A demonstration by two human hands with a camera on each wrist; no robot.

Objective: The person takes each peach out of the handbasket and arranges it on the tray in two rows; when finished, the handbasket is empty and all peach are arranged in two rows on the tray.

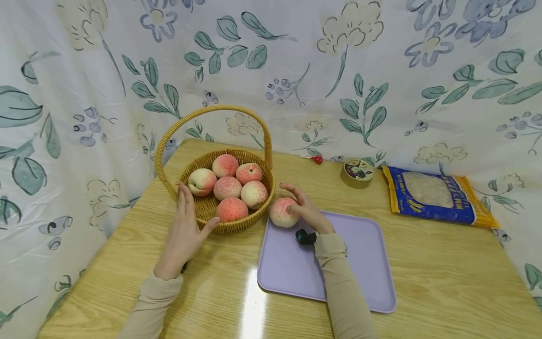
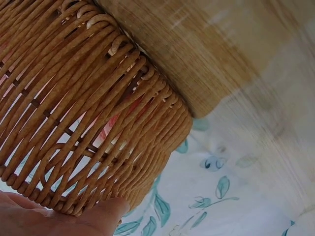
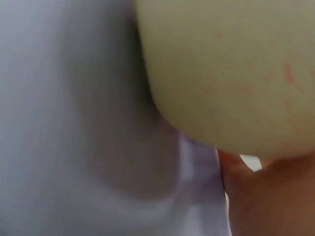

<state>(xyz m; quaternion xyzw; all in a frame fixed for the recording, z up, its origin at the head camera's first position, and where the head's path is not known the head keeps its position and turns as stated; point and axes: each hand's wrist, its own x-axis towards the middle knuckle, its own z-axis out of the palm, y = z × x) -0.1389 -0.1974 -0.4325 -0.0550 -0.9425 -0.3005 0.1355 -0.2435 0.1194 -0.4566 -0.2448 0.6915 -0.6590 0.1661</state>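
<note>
White fabric curtain with blue flowers and green leaves [image 1: 296, 28] hangs behind and to the left of a pale wood-grain table [image 1: 432, 282]. On the table lies a flat lilac rectangular tray with rounded corners [image 1: 366, 249]; taking it as a clock face in the head view, far edge at 12, a golden-brown woven wicker basket with an arched handle [image 1: 232, 229] stands upright at 10 o'clock. At 2 o'clock lies a blue-and-yellow plastic packet with a clear window [image 1: 429, 189].

The left hand [image 1: 183, 238] rests at the basket's own 7 to 8 o'clock, its long fingers straight and close together against the rim, its thumb spread away along the near side. The right hand [image 1: 308, 211] grips a round cream peach speckled pink [image 1: 280, 214] between thumb and fingers, over the tray's corner between 10 and 11 o'clock, just beside the basket; whether the fruit touches the tray, I cannot tell.

Six red-and-cream peaches [image 1: 227, 189] lie inside the basket. A round gold tin with a dark patterned lid [image 1: 357, 171] sits between 12 and 1 o'clock, a small black object [image 1: 303, 237] is at the right wrist, and a tiny red item [image 1: 317, 160] lies at 12 o'clock near the table's far edge.
</note>
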